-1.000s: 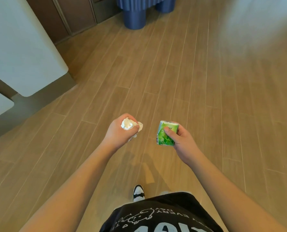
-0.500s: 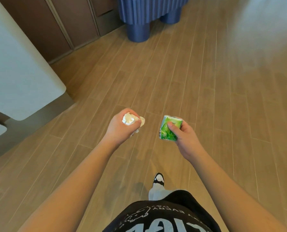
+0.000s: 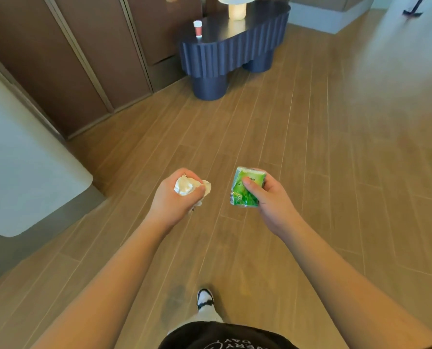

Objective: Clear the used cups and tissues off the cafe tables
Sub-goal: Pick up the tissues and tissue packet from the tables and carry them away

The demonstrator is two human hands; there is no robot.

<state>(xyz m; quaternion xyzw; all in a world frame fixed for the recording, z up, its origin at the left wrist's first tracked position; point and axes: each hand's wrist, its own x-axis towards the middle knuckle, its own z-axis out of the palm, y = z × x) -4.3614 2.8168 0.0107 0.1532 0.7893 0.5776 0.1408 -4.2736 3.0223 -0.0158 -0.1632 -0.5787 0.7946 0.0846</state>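
The left hand (image 3: pixel 171 197) has its fingers closed round a tissue (image 3: pixel 184 188); the right hand (image 3: pixel 270 197) grips a green pack (image 3: pixel 246 190). Keep both tight while walking to the bench (image 3: pixel 235 39), where probably a cup (image 3: pixel 197 28) waits, well beyond the fingers.

My left hand (image 3: pixel 174 197) is covering most of the crumpled tissue (image 3: pixel 184 185), and my right thumb is hiding part of the green pack (image 3: pixel 245 195), whose print is blurring. At twelve o'clock, the frame is cutting off the lamp (image 3: pixel 237 6); the cup (image 3: pixel 197 28) is looking too small to read.
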